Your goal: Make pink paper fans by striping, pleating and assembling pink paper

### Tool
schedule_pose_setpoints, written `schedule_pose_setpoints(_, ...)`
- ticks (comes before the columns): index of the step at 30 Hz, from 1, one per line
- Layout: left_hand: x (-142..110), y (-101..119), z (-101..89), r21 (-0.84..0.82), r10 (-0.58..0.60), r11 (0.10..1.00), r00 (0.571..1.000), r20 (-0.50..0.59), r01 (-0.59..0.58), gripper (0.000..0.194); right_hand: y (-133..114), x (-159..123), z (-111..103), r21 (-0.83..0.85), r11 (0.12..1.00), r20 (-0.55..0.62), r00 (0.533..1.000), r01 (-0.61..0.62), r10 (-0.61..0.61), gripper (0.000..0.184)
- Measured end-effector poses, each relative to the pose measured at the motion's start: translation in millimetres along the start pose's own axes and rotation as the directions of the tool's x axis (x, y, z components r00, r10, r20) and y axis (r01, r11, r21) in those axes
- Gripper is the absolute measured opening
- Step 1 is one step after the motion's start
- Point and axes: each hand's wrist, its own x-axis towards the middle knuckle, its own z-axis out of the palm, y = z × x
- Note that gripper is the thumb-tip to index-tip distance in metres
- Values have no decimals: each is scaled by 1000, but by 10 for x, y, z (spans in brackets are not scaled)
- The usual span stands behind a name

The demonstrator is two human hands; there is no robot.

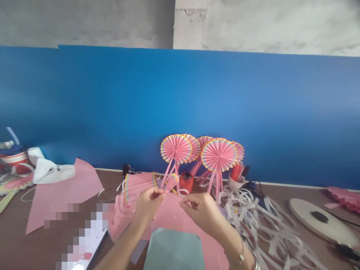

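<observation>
My left hand (147,204) and my right hand (201,210) meet over the table, both pinched on a thin pink paper strip (172,195) stretched between them. Just behind my fingers lies a small folded pink fan piece (171,182) with a striped edge. A pleated pink paper (139,184) lies to the left of it. Several finished round pink paper fans (176,149) (218,154) on pink sticks lean against the blue wall. Under my hands lies a pink sheet (174,217), with a grey-green sheet (174,249) nearest me.
A large pink sheet (63,191) and white cloth (50,170) lie left, with tape rolls (12,157) at the far left. A red tape roll (186,182) and a cup of tools (236,176) stand by the wall. White paper strips (253,213) pile right, beside a round wooden board (320,221).
</observation>
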Motion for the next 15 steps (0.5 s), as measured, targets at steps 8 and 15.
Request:
schedule_pose_setpoints(8, -13, -8, 8, 66, -11, 998, 999, 53, 8, 14, 13, -5, -61, -68, 998, -20, 1000, -4, 3, 20)
schedule_pose_setpoints(15, 36, -68, -27, 87, -9, 996, 997, 73, 3, 18, 101, 19, -82, -148, 989, -35, 999, -30, 25, 20)
